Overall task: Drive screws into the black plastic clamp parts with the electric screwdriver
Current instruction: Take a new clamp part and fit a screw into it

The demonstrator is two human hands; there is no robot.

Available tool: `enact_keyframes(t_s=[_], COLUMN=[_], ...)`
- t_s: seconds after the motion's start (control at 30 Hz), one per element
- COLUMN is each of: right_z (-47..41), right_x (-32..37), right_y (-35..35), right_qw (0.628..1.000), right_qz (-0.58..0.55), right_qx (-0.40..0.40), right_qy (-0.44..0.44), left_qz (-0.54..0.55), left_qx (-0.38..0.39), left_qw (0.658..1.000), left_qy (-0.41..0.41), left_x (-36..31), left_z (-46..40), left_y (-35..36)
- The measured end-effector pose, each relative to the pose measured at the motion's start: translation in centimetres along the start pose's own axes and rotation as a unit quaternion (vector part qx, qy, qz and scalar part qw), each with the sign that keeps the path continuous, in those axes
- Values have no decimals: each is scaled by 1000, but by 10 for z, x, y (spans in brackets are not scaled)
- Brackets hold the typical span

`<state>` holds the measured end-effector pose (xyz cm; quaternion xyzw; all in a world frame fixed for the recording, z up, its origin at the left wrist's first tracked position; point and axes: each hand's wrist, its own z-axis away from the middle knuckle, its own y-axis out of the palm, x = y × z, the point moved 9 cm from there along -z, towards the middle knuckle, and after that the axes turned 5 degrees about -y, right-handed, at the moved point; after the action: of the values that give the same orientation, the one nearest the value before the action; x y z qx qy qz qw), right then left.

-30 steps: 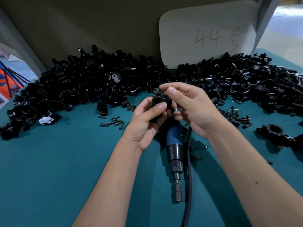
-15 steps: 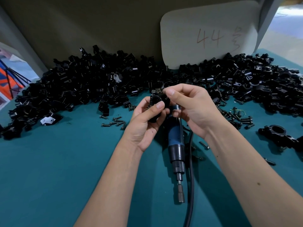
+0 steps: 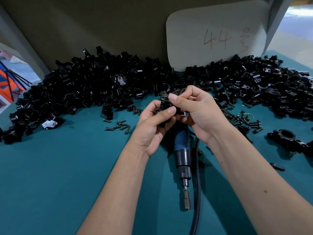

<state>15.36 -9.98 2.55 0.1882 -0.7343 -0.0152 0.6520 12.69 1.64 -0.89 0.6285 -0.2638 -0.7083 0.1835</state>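
I'm pinching the clamp part (image 3: 166, 107) in both hands' grip; the electric screwdriver (image 3: 183, 150) is lying just below, bit toward me, nearer my right hand (image 3: 198, 112).

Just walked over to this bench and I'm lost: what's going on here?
A person is assembling black plastic clamps. Both hands, left hand and right hand, hold one clamp part above the teal table. The electric screwdriver lies on the table beneath them, bit toward the person, unused for now. Loose screws and a big pile of clamp parts wait behind.
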Motion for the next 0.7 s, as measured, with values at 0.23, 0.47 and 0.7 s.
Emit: enact_keyframes(t_s=[0.23,0.47,0.7], right_z=[-1,-3,6], right_x=[15,17,32], right_y=[10,2,9], right_qw=[989,977,917], right_qz=[123,191,357], right_qx=[48,-37,-81], right_qy=[-70,-91,-158], left_qz=[-90,-278,-340], left_qx=[-29,-83,-121], left_qw=[994,943,905], left_qy=[47,161,227], left_x=[-9,-25,-36], left_z=[0,2,8], left_y=[-6,-6,-5])
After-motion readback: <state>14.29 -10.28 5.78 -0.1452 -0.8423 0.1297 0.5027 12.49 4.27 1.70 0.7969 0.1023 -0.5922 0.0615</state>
